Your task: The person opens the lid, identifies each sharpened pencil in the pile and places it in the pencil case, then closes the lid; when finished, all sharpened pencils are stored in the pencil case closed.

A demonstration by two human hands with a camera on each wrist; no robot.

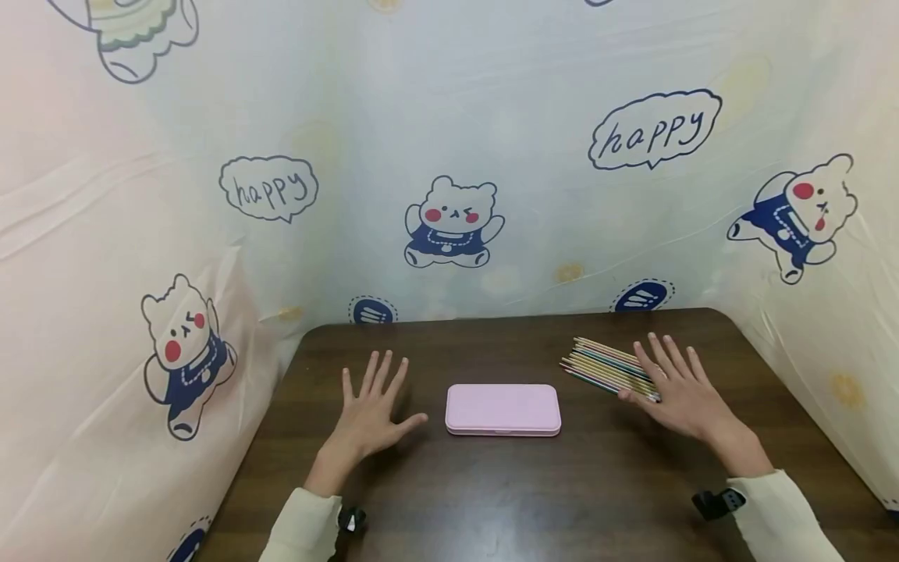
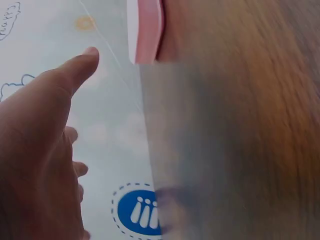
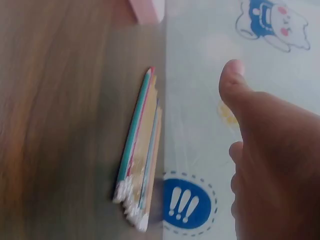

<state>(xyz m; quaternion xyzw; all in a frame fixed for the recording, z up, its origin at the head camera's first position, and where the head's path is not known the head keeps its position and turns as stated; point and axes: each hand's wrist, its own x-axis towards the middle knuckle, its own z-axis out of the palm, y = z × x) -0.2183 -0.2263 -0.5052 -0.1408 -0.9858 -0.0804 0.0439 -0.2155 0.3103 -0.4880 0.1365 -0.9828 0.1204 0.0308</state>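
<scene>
A closed pink pencil case (image 1: 502, 407) lies flat near the middle of the dark wooden table (image 1: 492, 492). To its left, my left hand (image 1: 371, 421) is spread with straight fingers and holds nothing. My right hand (image 1: 684, 394) is likewise spread, over the near end of a bundle of colored pencils (image 1: 604, 367), hiding part of it. In the right wrist view the pencils (image 3: 140, 145) lie side by side on the wood, apart from the thumb, and one at the edge is teal. A corner of the pink case (image 2: 149, 30) shows in the left wrist view.
A pale curtain (image 1: 541, 234) printed with bears and "happy" bubbles hangs behind the table and along both sides. Each wrist carries a small black camera, one by the left sleeve (image 1: 302, 527) and one by the right sleeve (image 1: 783, 515).
</scene>
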